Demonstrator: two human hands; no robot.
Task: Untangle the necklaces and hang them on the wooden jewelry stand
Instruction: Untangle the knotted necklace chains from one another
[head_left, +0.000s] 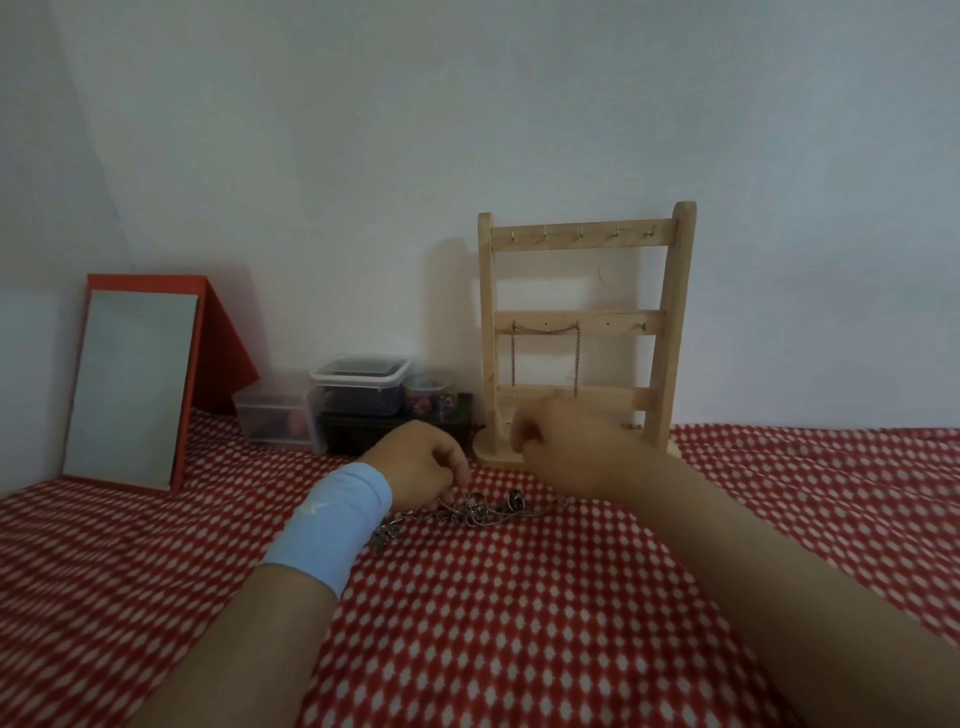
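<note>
A wooden jewelry stand (584, 332) with three hook bars stands against the wall. One silver chain (545, 353) hangs from two hooks of its middle bar. A tangled heap of silver necklaces (480, 509) lies on the red checked cloth in front of the stand. My left hand (423, 462), with a blue wristband, rests on the left end of the heap with curled fingers pinching a chain. My right hand (566, 441) is blurred, raised before the stand's base with fingers curled; whether it holds a chain is unclear.
A red-framed mirror (132, 384) leans on the wall at the left. Clear plastic boxes (358, 389) and a small jar (431, 400) sit stacked left of the stand. The red checked cloth (519, 623) covers the whole surface.
</note>
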